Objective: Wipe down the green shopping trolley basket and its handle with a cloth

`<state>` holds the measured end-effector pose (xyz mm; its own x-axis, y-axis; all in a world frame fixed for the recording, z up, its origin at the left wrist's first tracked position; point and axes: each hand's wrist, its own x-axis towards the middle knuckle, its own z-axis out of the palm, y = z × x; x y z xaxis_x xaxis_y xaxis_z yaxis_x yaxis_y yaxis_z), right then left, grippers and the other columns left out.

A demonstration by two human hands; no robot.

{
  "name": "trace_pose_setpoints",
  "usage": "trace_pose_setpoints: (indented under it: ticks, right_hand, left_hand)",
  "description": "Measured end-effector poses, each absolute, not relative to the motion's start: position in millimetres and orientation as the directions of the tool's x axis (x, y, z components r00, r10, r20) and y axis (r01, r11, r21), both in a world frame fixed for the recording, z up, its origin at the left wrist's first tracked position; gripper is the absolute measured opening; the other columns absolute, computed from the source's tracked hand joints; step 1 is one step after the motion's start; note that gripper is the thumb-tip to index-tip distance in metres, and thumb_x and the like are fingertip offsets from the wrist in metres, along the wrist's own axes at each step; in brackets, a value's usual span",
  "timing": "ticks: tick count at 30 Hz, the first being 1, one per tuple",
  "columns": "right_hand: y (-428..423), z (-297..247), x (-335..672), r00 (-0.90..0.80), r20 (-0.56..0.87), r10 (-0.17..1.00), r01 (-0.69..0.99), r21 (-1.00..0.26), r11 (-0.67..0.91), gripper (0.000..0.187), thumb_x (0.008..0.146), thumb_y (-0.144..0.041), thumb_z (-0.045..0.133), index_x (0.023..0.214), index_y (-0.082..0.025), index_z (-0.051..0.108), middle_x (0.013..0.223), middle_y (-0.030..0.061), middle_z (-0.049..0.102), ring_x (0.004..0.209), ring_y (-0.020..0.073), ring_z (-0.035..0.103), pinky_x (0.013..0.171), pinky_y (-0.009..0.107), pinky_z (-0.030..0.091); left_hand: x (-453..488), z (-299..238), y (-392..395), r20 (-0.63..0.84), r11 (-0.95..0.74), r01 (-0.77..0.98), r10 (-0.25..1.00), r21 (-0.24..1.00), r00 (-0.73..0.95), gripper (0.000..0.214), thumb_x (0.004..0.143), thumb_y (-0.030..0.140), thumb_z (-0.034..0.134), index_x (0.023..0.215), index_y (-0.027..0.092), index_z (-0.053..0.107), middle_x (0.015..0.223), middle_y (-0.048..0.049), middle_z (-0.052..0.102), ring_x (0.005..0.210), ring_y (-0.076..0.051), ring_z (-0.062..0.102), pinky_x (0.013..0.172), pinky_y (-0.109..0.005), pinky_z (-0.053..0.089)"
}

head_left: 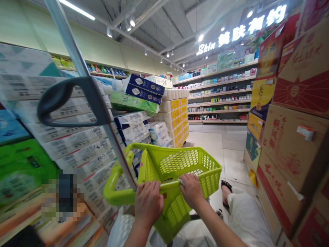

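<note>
A lime-green plastic shopping cart [213, 169] with a lattice basket stands right in front of me, tilted in view. My left hand [149, 202] is closed over the near rim of the basket, beside the foot of a metal pole. My right hand [191, 190] is closed at the same rim further right. A small piece of white cloth or tissue [183, 180] shows under its fingers, against the rim. The metal pole carries a dark grey loop handle [96, 99] at upper left. Inside the basket I see only its lattice walls and floor.
Stacked tissue packs [87, 151] rise at left, with blue and green boxes [145, 89] on top. Cardboard cartons [293, 147] wall the right side. A tiled aisle [213, 137] leads to product shelves [218, 91]. My leg [246, 216] is at lower right.
</note>
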<state>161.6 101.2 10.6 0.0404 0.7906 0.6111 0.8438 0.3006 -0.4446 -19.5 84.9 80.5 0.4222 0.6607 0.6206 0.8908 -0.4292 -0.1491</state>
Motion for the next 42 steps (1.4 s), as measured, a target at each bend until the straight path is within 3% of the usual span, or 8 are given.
trace_pose_setpoints:
  ticks: [3,13,18,23,28,33,38,42]
  right_hand:
    - [100.8,14.7,144.9,0.110,0.597,0.794,0.850,-0.471,0.236,0.015,0.076,-0.009,0.051,0.084,-0.021,0.058,0.085,0.0032,0.059,0.085,0.0206,0.047,0.084,0.033,0.030]
    - [97.8,20.0,136.8,-0.114,0.651,0.750,0.763,-0.426,0.486,0.028,0.073,-0.008,0.050,0.097,-0.022,0.056,0.091,0.0024,0.059,0.087,0.0194,0.050,0.083,0.032,0.033]
    - [102.7,17.5,132.4,0.029,0.697,0.717,0.709,-0.520,0.477,0.027,0.078,-0.006,0.042,0.097,-0.019,0.055,0.090,0.0041,0.060,0.086,0.0193,0.051,0.081,0.032,0.036]
    - [103.4,26.1,100.6,-0.025,0.714,0.700,0.717,-0.475,0.510,0.028,0.077,-0.007,0.044,0.099,-0.019,0.055,0.090,0.0045,0.060,0.084,0.0198,0.052,0.079,0.032,0.037]
    - [100.3,10.8,143.7,-0.072,0.712,0.698,0.801,-0.376,0.466,0.024,0.077,-0.008,0.046,0.096,-0.020,0.055,0.087,0.0035,0.059,0.083,0.0200,0.051,0.081,0.033,0.035]
    - [99.1,6.2,145.0,0.056,0.706,0.706,0.811,-0.444,0.380,0.023,0.079,-0.008,0.045,0.095,-0.020,0.055,0.089,0.0041,0.058,0.086,0.0206,0.049,0.084,0.034,0.034]
    - [100.1,15.5,109.9,-0.063,0.714,0.697,0.733,-0.441,0.518,0.032,0.074,-0.006,0.049,0.102,-0.021,0.055,0.093,0.0032,0.059,0.090,0.0198,0.050,0.086,0.033,0.035]
    - [102.3,4.5,143.0,-0.054,0.723,0.689,0.777,-0.403,0.483,0.025,0.078,-0.009,0.047,0.098,-0.021,0.056,0.089,0.0031,0.059,0.086,0.0198,0.050,0.083,0.032,0.034]
  left_hand:
    - [-17.7,80.3,85.0,0.631,-0.420,0.896,0.658,-0.145,0.411,0.022,0.068,0.011,0.053,0.086,0.020,0.063,0.079,-0.0026,0.063,0.083,-0.023,0.055,0.087,-0.039,0.032]
    - [-21.9,82.7,83.4,0.622,-0.428,0.890,0.656,-0.158,0.427,0.020,0.069,0.011,0.053,0.084,0.022,0.062,0.078,-0.0020,0.063,0.082,-0.022,0.054,0.084,-0.038,0.032]
    - [-17.9,84.8,81.2,0.608,-0.414,0.899,0.680,-0.144,0.410,0.019,0.071,0.011,0.053,0.084,0.021,0.062,0.079,-0.0025,0.064,0.083,-0.023,0.054,0.085,-0.038,0.032]
    - [-15.4,83.3,83.0,0.600,-0.428,0.893,0.682,-0.138,0.419,0.015,0.077,0.014,0.051,0.085,0.021,0.062,0.080,-0.0027,0.064,0.083,-0.022,0.054,0.085,-0.038,0.032]
    - [-17.5,82.4,82.4,0.602,-0.422,0.894,0.678,-0.152,0.422,0.019,0.072,0.013,0.054,0.087,0.021,0.062,0.082,-0.0032,0.064,0.085,-0.022,0.055,0.087,-0.038,0.032]
    - [-16.8,82.8,82.4,0.613,-0.407,0.901,0.678,-0.146,0.406,0.018,0.071,0.012,0.054,0.084,0.020,0.062,0.081,-0.0029,0.064,0.084,-0.023,0.055,0.087,-0.038,0.032]
    - [-19.0,82.5,84.4,0.615,-0.411,0.899,0.673,-0.150,0.411,0.020,0.070,0.010,0.052,0.083,0.021,0.062,0.079,-0.0023,0.064,0.083,-0.022,0.055,0.085,-0.038,0.033]
    - [-23.6,81.5,84.6,0.621,-0.423,0.894,0.663,-0.149,0.418,0.023,0.070,0.010,0.052,0.087,0.021,0.062,0.081,-0.0024,0.065,0.083,-0.022,0.055,0.086,-0.037,0.032]
